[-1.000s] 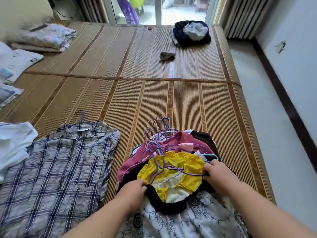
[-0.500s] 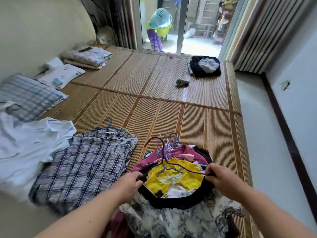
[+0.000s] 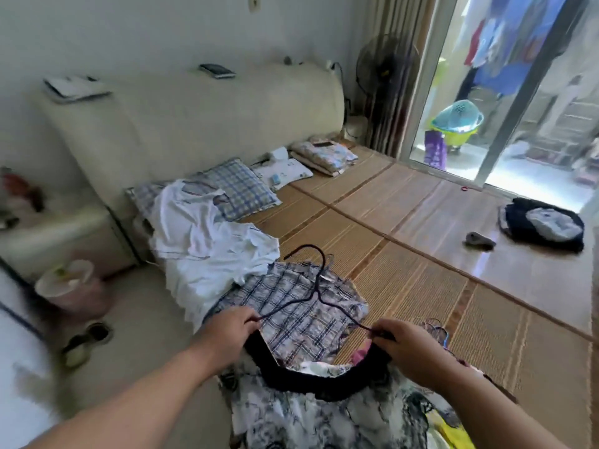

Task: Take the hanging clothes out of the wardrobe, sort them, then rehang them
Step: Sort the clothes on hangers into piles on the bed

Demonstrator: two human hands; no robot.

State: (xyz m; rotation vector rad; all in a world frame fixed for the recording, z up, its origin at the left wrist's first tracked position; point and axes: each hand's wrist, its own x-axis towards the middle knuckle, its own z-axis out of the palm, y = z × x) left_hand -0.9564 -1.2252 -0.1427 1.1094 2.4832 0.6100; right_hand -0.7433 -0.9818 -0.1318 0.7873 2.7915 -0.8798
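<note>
Both hands held a dark hanger up over the bed, its hook pointing away from the person. The left hand pinched the hanger's left arm, fingers curled together around the wire. The right hand gripped the right arm the same way, fingers closed tight on it. A white dress with a dark flower print and a black neckline hung from the hanger toward the person. Below the hanger a plaid shirt lay flat on the woven mat, touching a heap of white clothes to its left. Just beside the right hand, more hangers showed on the mat. A checked pillow sat against the cream headboard. Well apart, near the glass door, a dark bundle of clothes rested on the mat.
</note>
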